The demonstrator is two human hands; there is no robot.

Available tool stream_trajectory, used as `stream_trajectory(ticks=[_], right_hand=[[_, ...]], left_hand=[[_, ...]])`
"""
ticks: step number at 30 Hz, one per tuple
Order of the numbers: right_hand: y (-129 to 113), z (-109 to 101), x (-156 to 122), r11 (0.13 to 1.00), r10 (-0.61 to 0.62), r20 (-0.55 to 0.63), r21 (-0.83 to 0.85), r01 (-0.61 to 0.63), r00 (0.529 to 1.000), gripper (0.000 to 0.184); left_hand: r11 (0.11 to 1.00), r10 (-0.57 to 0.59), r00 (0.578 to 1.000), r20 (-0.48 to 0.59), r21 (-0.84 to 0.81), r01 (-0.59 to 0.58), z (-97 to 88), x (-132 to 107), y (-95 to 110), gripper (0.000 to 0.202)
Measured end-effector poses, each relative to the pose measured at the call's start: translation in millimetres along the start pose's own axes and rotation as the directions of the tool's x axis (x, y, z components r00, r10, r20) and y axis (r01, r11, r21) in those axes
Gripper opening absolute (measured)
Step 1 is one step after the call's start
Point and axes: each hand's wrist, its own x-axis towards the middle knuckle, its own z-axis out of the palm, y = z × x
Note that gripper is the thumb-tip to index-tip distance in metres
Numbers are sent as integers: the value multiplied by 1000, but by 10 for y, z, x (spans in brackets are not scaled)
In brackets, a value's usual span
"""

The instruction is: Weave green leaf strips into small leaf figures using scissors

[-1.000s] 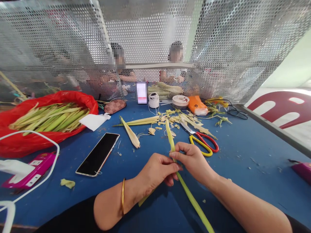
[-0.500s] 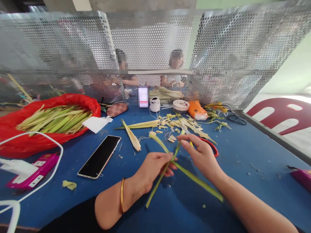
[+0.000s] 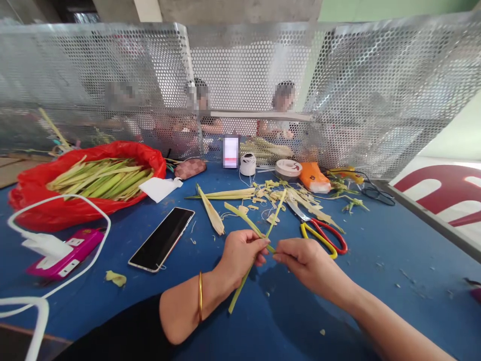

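Note:
Crossed green leaf strips are pinched between the thumb and fingers of my left hand. One strip points up and away, another runs down toward me below the hand. My right hand is closed on a strip end just right of the crossing; its fingers hide the rest of that end. Scissors with one red and one yellow handle lie open-bladed on the table beyond my right hand. Loose dry leaf pieces and trimmed scraps lie in front of both hands.
On the blue table, a red bag holds many leaves. A black-screened phone, purple power strip, thread spool, tape roll and orange packet lie around. People sit behind the perforated metal screen.
My right hand has come down from the upper strip to grip the strip end at the right of the crossing. My left hand keeps its pinch. The scissors are now uncovered.

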Motion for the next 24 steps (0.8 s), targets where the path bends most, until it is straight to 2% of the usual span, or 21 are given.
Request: stream_trajectory(ticks=[4,7,9,11,12,14,18,21,24], right_hand=[[47,-24,19,992,98,-1,82,-97,995,34],[99,-42,70,935,202,-64,308,-174,977,30],[117,-38,103,824,305,-59,517,-232,951,32],[112,-13,122,668,389,8,686,-288,921,35],[103,7,126,604,408,33,740,-297,912,36],[78,57,123,535,424,35,796,-282,905,35],[46,157,105,522,452,-50,824,-219,891,32],[60,205,108,519,481,-92,831,-199,872,29],[110,195,129,570,470,-97,793,-218,877,29]], left_hand=[[996,-45,997,60,-78,49,-53,-1,27,11],[991,-107,979,176,-66,120,-93,-45,69,19],[988,-140,958,250,-30,152,-90,-78,84,27],[985,-165,945,283,4,171,-66,-101,80,33],[984,-177,942,285,21,179,-52,-107,71,34],[981,-196,941,278,50,189,-27,-109,47,29],[984,-179,937,300,59,170,-18,-109,2,20],[986,-169,924,344,59,158,-28,-118,-14,22],[984,-176,922,346,44,171,-29,-120,-17,25]])
